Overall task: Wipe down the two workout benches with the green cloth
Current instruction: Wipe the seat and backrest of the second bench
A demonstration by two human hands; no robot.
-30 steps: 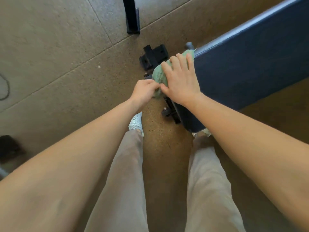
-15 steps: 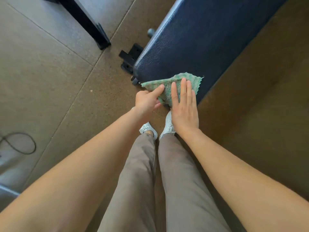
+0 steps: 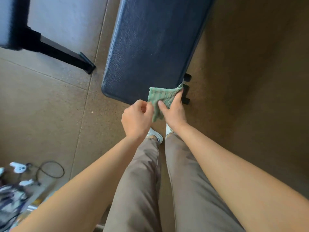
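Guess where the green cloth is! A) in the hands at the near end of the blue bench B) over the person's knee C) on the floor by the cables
A: the right hand grips the green cloth on the blue bench's near corner, and the left hand pinches its hanging edge.

Dark blue padded counter (image 3: 150,47), running from near centre to far edge. Green cloth (image 3: 163,95) at near right corner, partly hanging past near edge. Speckled tan floor (image 3: 50,106) beneath, carrying black frame leg (image 3: 66,59) at far left and black cable loop (image 3: 50,169) at near left.
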